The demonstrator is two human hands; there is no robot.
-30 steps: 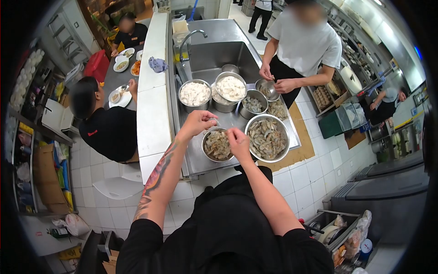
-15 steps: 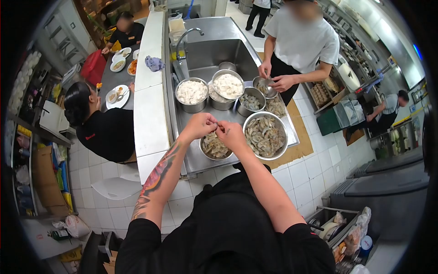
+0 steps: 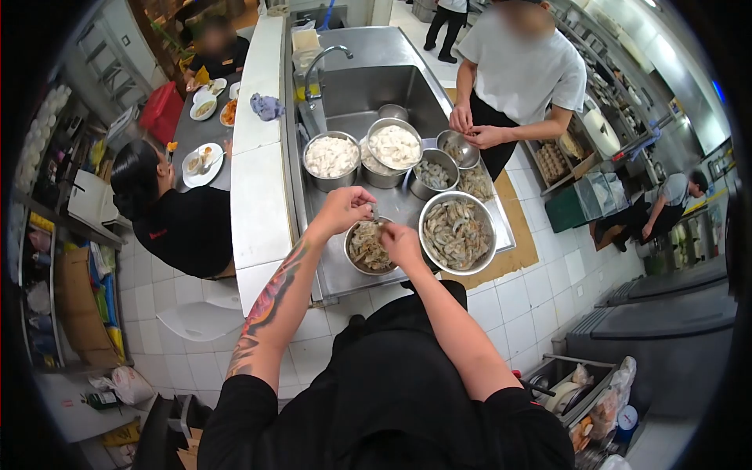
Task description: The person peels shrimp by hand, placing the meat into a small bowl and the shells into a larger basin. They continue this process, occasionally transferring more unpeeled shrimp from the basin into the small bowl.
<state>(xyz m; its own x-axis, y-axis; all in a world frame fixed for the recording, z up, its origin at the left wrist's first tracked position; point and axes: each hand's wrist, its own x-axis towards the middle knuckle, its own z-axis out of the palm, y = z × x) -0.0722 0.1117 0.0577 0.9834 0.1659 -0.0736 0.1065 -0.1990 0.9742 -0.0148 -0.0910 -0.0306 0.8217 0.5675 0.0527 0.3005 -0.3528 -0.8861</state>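
My left hand is closed on a small grey shrimp, above a metal bowl of shells and shrimp scraps. Just right of it, my right hand is closed at that bowl's right edge; what its fingers pinch, if anything, is too small to make out. A larger bowl of unpeeled shrimp stands to its right. Behind my hands are containers of whitish food and a metal pot of grey peeled shrimp.
Across the counter's right side, a person in a white shirt works over a small metal bowl. A sink with a faucet lies at the back. Left, past a white tiled ledge, two people sit at a table.
My hands have parted: the right has moved down and slightly right, and the shrimp now shows in my left fingers. The bowl between them is more visible.
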